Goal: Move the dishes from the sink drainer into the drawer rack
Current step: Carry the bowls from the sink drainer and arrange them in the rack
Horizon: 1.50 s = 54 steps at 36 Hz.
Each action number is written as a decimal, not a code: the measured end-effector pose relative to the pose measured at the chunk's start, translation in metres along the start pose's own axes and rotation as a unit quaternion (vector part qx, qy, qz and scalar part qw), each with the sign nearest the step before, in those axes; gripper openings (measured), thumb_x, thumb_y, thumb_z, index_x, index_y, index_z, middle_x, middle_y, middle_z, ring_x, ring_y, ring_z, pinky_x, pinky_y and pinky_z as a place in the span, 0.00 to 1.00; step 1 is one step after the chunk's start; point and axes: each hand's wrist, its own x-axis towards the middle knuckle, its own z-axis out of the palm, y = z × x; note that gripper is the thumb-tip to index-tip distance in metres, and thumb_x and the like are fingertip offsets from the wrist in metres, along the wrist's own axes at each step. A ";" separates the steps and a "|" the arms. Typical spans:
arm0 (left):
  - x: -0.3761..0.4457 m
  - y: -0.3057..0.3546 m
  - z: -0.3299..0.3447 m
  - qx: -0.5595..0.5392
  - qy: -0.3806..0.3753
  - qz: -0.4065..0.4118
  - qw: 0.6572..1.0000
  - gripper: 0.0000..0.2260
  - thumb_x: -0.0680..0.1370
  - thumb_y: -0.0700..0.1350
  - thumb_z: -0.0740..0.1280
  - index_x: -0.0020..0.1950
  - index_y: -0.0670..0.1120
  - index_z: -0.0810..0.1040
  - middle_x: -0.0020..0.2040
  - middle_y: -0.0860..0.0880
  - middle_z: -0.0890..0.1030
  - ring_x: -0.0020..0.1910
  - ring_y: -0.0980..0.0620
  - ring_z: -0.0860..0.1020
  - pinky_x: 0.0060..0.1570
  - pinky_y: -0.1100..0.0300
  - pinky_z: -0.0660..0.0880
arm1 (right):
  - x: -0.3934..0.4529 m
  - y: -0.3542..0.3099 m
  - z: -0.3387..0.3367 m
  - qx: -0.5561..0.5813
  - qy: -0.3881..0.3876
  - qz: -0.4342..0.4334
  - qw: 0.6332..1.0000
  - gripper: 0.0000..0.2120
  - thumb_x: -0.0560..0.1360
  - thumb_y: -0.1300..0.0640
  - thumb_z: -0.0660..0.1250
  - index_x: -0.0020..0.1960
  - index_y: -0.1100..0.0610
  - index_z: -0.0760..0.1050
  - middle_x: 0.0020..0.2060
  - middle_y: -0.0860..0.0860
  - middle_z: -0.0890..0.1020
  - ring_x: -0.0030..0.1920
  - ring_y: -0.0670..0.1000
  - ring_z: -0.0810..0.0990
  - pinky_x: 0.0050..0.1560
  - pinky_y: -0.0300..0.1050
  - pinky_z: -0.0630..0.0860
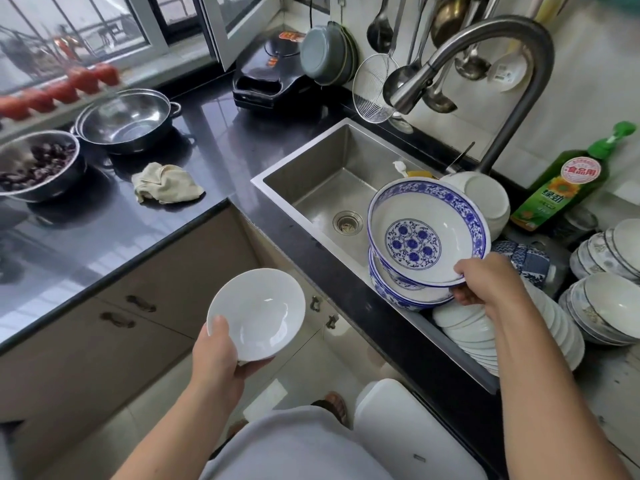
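Note:
My left hand (218,355) grips a small white dish (258,313) by its near rim, held over the floor in front of the cabinets. My right hand (485,282) pinches the near rim of a blue-and-white patterned bowl (426,230), tilted up above a second blue-and-white bowl (398,289) at the sink's right end. Below my right forearm lies a row of white plates (464,334) standing on edge. A white bowl (485,195) leans behind the lifted bowl. No drawer rack is in view.
The steel sink (329,181) with faucet (485,50) lies left of the dishes. Stacked patterned bowls (602,306) and a green detergent bottle (568,181) sit at right. On the dark counter are a cloth (166,183), steel pots (128,119) and a bowl of dark fruit (38,164).

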 end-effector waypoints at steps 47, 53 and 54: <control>0.001 -0.043 -0.824 -0.426 0.449 -0.049 0.784 0.17 0.86 0.49 0.60 0.76 0.51 0.67 0.65 0.42 0.72 0.58 0.35 0.75 0.38 0.39 0.80 | -0.587 0.097 0.694 -0.440 -0.430 -0.223 0.756 0.08 0.65 0.64 0.61 0.28 0.59 0.72 0.22 0.61 0.78 0.23 0.56 0.72 0.34 0.48 0.72; 0.042 -0.018 -0.859 -0.381 0.453 -0.055 0.804 0.17 0.87 0.49 0.59 0.76 0.51 0.68 0.63 0.44 0.73 0.48 0.42 0.77 0.38 0.44 0.79 | -0.607 0.100 0.757 -0.480 -0.435 -0.233 0.725 0.07 0.65 0.61 0.59 0.34 0.59 0.76 0.22 0.56 0.80 0.23 0.55 0.76 0.34 0.45 0.76; 0.049 -0.015 -0.865 -0.383 0.454 -0.056 0.803 0.17 0.87 0.50 0.59 0.75 0.52 0.69 0.64 0.44 0.73 0.48 0.43 0.77 0.37 0.44 0.79 | -0.609 0.104 0.767 -0.484 -0.434 -0.232 0.724 0.07 0.65 0.61 0.59 0.35 0.59 0.76 0.22 0.55 0.81 0.24 0.55 0.77 0.34 0.46 0.78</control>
